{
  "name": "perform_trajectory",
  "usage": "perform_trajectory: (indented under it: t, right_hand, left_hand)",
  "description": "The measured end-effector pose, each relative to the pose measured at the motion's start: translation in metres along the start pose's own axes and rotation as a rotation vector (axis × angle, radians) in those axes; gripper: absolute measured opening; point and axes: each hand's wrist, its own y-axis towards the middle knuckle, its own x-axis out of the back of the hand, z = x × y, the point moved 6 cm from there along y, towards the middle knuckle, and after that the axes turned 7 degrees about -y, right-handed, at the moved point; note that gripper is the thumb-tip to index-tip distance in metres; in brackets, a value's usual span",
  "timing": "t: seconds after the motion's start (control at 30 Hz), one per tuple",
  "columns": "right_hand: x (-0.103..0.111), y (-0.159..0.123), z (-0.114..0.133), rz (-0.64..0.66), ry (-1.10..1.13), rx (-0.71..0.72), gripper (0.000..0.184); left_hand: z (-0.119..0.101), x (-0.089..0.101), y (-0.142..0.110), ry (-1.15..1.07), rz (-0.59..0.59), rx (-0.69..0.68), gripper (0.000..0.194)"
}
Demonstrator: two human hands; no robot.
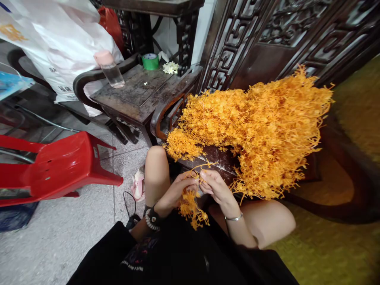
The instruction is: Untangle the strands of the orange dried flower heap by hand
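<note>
In the head view, the person's left hand (175, 192) and right hand (219, 188) meet between the knees, just off the near edge of a dark wooden chair seat (218, 157). The left fingers are pinched together on a small sprig of orange, stringy, frilled strands (192, 209), whose loose end hangs below the hand over the black shirt. The right fingers are closed, thumb against fingertip, on a thin stem of the same sprig, which arches above both hands; the exact contact is partly hidden.

A large, bushy heap of orange strands (276, 130) covers the seat toward its far edge and right side, and a smaller part of it spreads beside the left armrest.

The sprig looks very light, soft and springy, likely to tangle with itself and probably easy to snap at its fine tips. The bare stem seems the best place for a pinch; squeezing the frilled part would likely crush it.

On the dark wooden surface (127, 95) to the left, a clear bottle with a pink cap (111, 71) stands near the left edge, and a green roll of tape (150, 62) sits by the far edge, beside small white flowers (170, 68).
</note>
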Motion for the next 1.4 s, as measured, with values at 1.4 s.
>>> perform_trajectory:
  t: [1.4]
  right_hand:
    - [0.017, -0.052, -0.003, -0.465, -0.327, 0.136, 0.035]
  left_hand:
    - [0.009, -0.006, 0.002, 0.222, 0.072, -0.003, 0.028]
